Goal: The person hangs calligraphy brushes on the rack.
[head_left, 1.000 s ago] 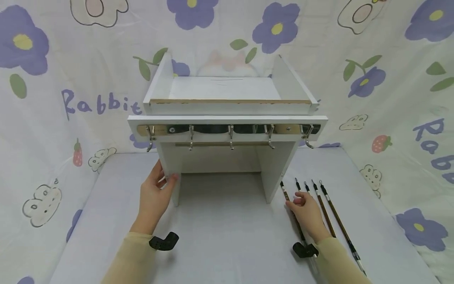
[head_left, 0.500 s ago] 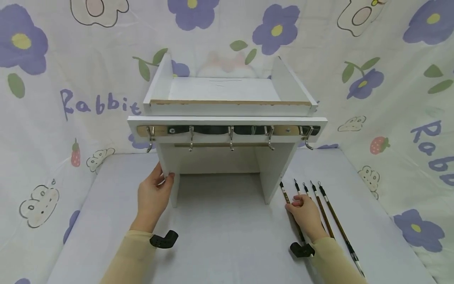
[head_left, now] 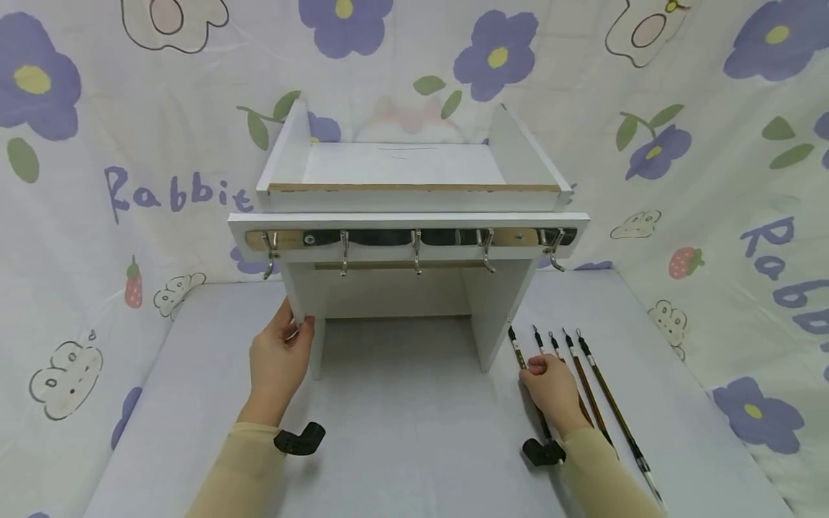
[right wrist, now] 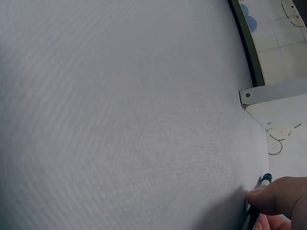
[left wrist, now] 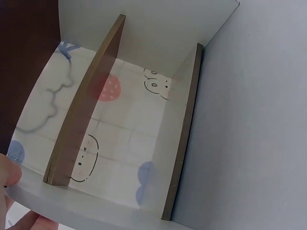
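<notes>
A white shelf rack with a row of metal hooks stands mid-table in the head view. My left hand grips the front edge of its left side panel, thumb in front and fingers behind. The left wrist view shows that panel edge running from the fingertips. To the right of the rack, my right hand pinches the leftmost calligraphy brush by its handle. In the right wrist view the thumb presses on the dark brush, fingers partly hidden.
Several more calligraphy brushes lie side by side on the white tabletop, under and right of the right hand. A patterned cloth hangs behind and at the sides. Inside the rack runs a brown-edged crossboard.
The head view has drifted slightly, moving the scene a little to the left. Both hands keep their holds on the panel and the brush.
</notes>
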Demonstrator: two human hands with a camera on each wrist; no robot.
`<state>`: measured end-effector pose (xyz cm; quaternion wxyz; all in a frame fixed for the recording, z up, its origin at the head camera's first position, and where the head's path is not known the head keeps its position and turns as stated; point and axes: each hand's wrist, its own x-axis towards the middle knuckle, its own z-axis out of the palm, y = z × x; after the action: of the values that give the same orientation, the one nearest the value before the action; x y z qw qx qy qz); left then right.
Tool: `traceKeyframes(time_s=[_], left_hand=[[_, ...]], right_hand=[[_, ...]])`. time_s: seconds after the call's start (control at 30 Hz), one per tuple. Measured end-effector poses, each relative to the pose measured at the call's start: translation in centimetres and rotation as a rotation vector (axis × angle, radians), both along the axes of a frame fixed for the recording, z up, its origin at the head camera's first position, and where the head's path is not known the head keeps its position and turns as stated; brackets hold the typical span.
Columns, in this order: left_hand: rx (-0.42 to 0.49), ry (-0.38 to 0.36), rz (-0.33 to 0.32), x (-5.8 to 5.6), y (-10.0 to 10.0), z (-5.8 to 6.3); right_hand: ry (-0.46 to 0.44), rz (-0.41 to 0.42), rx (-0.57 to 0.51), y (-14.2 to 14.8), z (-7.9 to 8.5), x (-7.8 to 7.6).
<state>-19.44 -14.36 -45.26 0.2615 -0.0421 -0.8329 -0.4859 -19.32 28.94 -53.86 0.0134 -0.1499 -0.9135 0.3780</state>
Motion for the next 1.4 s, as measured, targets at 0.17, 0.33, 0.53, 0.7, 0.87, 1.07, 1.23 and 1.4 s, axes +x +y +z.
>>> traceKeyframes(time_s=[0.17, 0.33, 0.53, 0.7, 0.87, 1.07, 1.23, 1.4], left_hand=[[0.000, -0.011, -0.004, -0.1, 0.0, -0.2], [0.004, -0.014, -0.008, 0.0, -0.1, -0.5], [-0.006, -0.009, -0.003, 0.1, -0.1, -0.5], [-0.006, -0.003, -0.001, 0.1, -0.2, -0.3], [0.002, -0.010, -0.001, 0.2, -0.1, -0.2], [0.005, -0.012, -0.005, 0.2, -0.2, -0.1], [-0.002, -0.013, -0.003, 0.2, -0.1, 0.1], [-0.004, -0.011, -0.007, 0.1, 0.0, 0.1]], right_hand=[[-0.033, 0.003, -0.020, 0.0, 0.3, 0.1], [-0.035, 0.011, -0.045, 0.1, 0.9, 0.3], [0.010, 0.035, -0.107, 0.6, 2.5, 1.1], [0.038, 0.052, -0.203, 1.1, 4.9, 2.0], [0.084, 0.035, -0.247, 1.1, 7.3, 2.9], [0.161, 0.031, -0.247, 0.7, 9.6, 3.9], [0.308, 0.021, -0.314, 0.2, 11.0, 4.6], [0.471, 0.018, -0.381, -0.4, 11.9, 5.3]])
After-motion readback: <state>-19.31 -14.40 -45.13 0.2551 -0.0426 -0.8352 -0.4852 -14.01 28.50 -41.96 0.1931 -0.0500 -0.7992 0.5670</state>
